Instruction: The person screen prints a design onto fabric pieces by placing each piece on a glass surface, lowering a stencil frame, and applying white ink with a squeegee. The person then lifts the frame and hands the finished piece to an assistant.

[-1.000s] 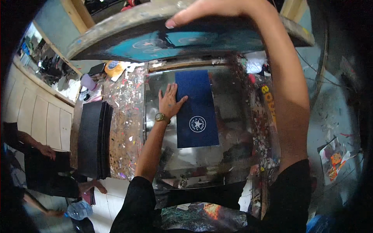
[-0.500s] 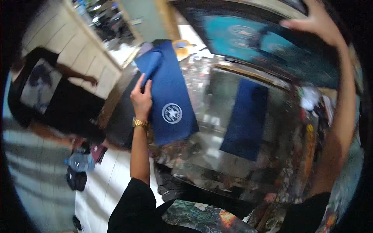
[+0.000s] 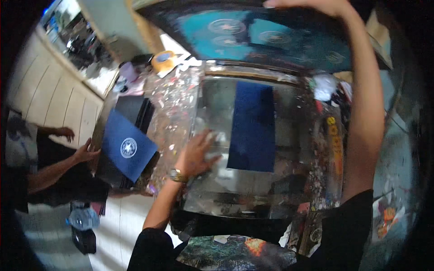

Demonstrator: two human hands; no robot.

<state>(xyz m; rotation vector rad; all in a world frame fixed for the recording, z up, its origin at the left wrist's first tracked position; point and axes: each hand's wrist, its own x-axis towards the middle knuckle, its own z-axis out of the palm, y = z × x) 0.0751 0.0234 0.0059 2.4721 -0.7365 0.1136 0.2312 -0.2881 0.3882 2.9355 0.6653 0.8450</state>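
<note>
My right hand [image 3: 307, 5] grips the top edge of a raised screen frame [image 3: 167, 10], whose teal underside shows round designs. My left hand [image 3: 199, 153] is spread, slightly blurred, low over the glass plate [image 3: 208, 108], left of a plain dark blue cloth piece [image 3: 251, 126] lying on it. At the left, a blue piece with a white round print [image 3: 126, 133] rests askew on a stack of black pieces [image 3: 140, 108]. A co-worker's hand [image 3: 83, 152] is beside that printed piece; whether it touches it I cannot tell.
The paint-flecked table [image 3: 174, 95] holds a yellow tape roll [image 3: 163, 58] and a lilac cup [image 3: 128, 71]. A co-worker in dark clothes [image 3: 20, 149] is at the left, near a water jug [image 3: 81, 219] on the floor. A doorway [image 3: 83, 49] opens behind.
The printed blue piece went from the plate to the left stack, leaving a plain one showing. My left hand released it and returned toward the plate. The co-worker's hand came in.
</note>
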